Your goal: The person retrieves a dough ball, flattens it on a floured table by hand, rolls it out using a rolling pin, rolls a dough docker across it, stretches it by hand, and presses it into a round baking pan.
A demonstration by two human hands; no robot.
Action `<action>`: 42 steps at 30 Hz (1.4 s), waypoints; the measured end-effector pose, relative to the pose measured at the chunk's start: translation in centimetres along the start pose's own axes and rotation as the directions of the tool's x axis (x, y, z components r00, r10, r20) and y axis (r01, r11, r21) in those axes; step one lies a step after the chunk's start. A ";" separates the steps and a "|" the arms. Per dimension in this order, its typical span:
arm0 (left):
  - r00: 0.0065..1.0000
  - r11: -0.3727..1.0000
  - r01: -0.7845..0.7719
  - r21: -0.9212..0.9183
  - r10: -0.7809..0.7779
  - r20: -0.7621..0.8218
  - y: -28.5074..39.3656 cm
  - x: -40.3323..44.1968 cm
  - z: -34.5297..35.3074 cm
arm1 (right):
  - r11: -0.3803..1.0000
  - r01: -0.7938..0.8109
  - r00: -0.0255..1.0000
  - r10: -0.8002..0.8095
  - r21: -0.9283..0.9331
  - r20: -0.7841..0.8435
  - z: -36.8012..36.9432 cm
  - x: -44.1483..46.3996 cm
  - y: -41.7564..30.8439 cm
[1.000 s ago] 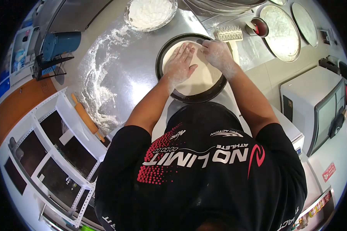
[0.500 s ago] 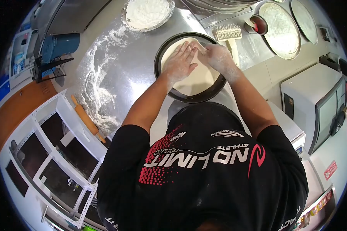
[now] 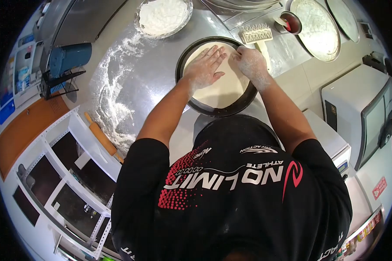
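Observation:
A round dark pan holds a flat, pale sheet of pizza dough that covers most of its base. My left hand lies flat on the dough's upper left part, fingers stretched and slightly spread. At the upper right of the pan, my right hand is closed, with its curled fingertips at the dough's edge beside the rim; the exact grip is partly hidden. Both hands are dusted with flour.
A bowl of flour stands at the back left, with scattered flour on the metal table. A rolling pin lies at the left edge. A spiked dough roller, a cup and round trays are at the right.
My right hand has shifted right from the dough's upper middle to its right edge. The lifted fold of dough there now lies flatter. My left hand stays on the dough.

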State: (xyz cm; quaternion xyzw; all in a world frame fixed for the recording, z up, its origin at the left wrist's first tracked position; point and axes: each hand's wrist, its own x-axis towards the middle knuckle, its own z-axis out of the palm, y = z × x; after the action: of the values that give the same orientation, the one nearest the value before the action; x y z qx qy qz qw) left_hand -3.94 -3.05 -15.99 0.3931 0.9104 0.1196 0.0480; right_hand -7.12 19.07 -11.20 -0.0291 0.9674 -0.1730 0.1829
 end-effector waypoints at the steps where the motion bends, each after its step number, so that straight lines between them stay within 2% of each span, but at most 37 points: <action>1: 0.999 0.999 0.045 -0.018 -0.045 -0.017 0.2 -0.5 0.1 | 0.999 0.033 0.999 -0.033 0.027 0.009 0.0 0.1 0.0; 3: 0.995 0.995 0.089 -0.033 -0.090 -0.030 0.8 -1.3 0.4 | 0.996 0.066 0.998 -0.067 0.058 0.017 -0.3 0.4 -0.4; 7: 0.932 0.943 0.325 -0.068 -0.332 -0.147 2.7 -2.4 1.0 | 0.984 0.167 0.978 -0.172 0.055 0.117 -1.6 1.5 -2.4; 13: 0.949 0.954 0.298 0.011 -0.295 -0.113 2.9 -2.2 1.2 | 0.996 0.069 0.997 -0.067 -0.058 0.028 0.1 2.1 -3.1; 17: 0.998 0.998 0.066 -0.006 -0.066 -0.017 0.3 -1.1 0.5 | 0.986 0.166 0.986 -0.166 0.001 0.005 0.1 1.3 -2.4; 18: 0.998 0.998 0.061 -0.007 -0.061 -0.019 0.2 -1.1 0.4 | 0.987 0.162 0.987 -0.162 -0.001 0.002 0.4 1.2 -1.9; 20: 0.995 0.996 0.088 -0.023 -0.089 -0.052 0.1 -1.2 0.1 | 0.921 0.390 0.900 -0.378 0.011 -0.217 1.9 1.3 -0.7; 22: 0.989 0.992 0.120 -0.041 -0.123 -0.081 0.4 -1.5 -0.2 | 0.803 0.595 0.723 -0.550 -0.027 -0.418 3.4 1.4 0.4; 23: 0.989 0.992 0.121 -0.040 -0.124 -0.080 0.6 -1.7 0.0 | 0.802 0.597 0.722 -0.551 -0.025 -0.419 2.8 1.3 0.0; 25: 0.976 0.982 0.184 -0.035 -0.187 -0.112 1.5 -2.2 0.7 | 0.929 0.364 0.913 -0.342 0.067 -0.223 1.4 0.6 -1.5; 27: 0.960 0.971 0.238 -0.034 -0.240 -0.143 2.0 -2.4 1.1 | 0.991 0.087 0.996 -0.088 0.101 0.000 0.2 0.0 -2.9; 28: 0.962 0.973 0.230 -0.031 -0.232 -0.142 1.8 -2.2 0.9 | 0.991 0.082 0.997 -0.082 0.104 -0.005 0.2 0.0 -3.1; 32: 0.996 0.999 -0.017 0.040 0.014 0.086 0.1 -0.6 0.1 | 0.998 0.002 1.000 0.000 -0.064 0.026 0.0 0.4 -2.9; 33: 0.996 0.999 -0.011 0.032 0.008 0.085 0.0 -1.0 0.3 | 0.998 0.004 0.999 -0.001 -0.069 0.034 0.6 0.1 -2.7; 35: 0.999 0.999 0.043 0.001 -0.043 0.016 -0.8 -1.5 0.1 | 0.966 0.252 0.959 -0.257 -0.054 -0.116 1.6 0.8 -2.0; 37: 0.994 0.995 0.097 -0.025 -0.099 -0.056 -1.4 -1.7 -0.1 | 0.868 0.491 0.829 -0.492 -0.074 -0.265 2.4 1.8 -1.5; 38: 0.992 0.994 0.107 -0.024 -0.108 -0.060 -1.2 -1.9 0.0 | 0.863 0.499 0.825 -0.501 -0.076 -0.262 2.0 1.9 -1.9; 42: 0.925 0.945 0.324 -0.054 -0.328 -0.194 1.9 -3.8 1.3 | 0.976 0.217 0.975 -0.216 0.020 -0.055 0.9 1.2 -4.0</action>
State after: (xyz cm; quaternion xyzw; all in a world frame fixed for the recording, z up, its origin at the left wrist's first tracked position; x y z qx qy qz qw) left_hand 0.23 -4.30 -16.81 0.2218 0.9619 0.1585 -0.0204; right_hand -7.96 14.88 -11.00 -0.1274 0.9606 -0.2051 0.1376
